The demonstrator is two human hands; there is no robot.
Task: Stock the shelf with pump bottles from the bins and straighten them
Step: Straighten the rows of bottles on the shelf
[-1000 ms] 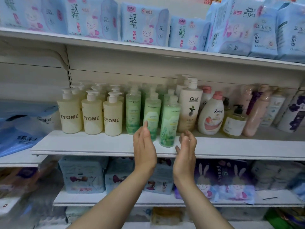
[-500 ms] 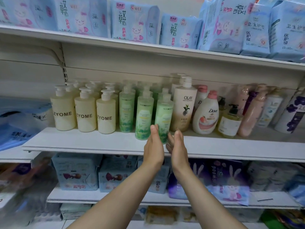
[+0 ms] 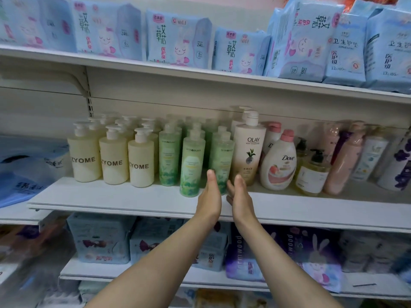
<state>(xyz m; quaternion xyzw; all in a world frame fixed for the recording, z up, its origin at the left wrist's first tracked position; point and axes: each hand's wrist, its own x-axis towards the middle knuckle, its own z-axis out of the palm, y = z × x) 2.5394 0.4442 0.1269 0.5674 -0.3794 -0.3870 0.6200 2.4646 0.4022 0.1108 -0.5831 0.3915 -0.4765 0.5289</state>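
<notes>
Head view, shelf: a white laminate middle shelf (image 3: 133, 197) is seen stocked with pump bottles in rows running front to back.
Head view, cream bottles: three cream plastic pump bottles lettered ZYOME (image 3: 113, 156) are set side by side at the left, labels turned outward, presumably so the brand can be read.
Head view, green bottles: translucent green pump bottles with leaf labels are lined up in three files; the middle front bottle (image 3: 191, 165) is stood further forward than its neighbours, and the right front bottle (image 3: 222, 152) is partly hidden behind the hands.
Head view, left hand: the left hand (image 3: 209, 196) is held flat and edge-on, fingers straight, gripping nothing, just at the lower left of the right front green bottle; contact cannot be confirmed.
Head view, right hand: the right hand (image 3: 241, 198) is likewise held flat with straight fingers, nothing gripped, near the bottle's lower right.
Head view, purpose: the two palms are judged to be placed either side of the bottle so it can be squared up and nudged into line.
Head view, neighbours: a tall white-and-tan OLAY pump bottle (image 3: 249, 150) is stood just right of the green files.
Head view, bins: none can be seen.
</notes>
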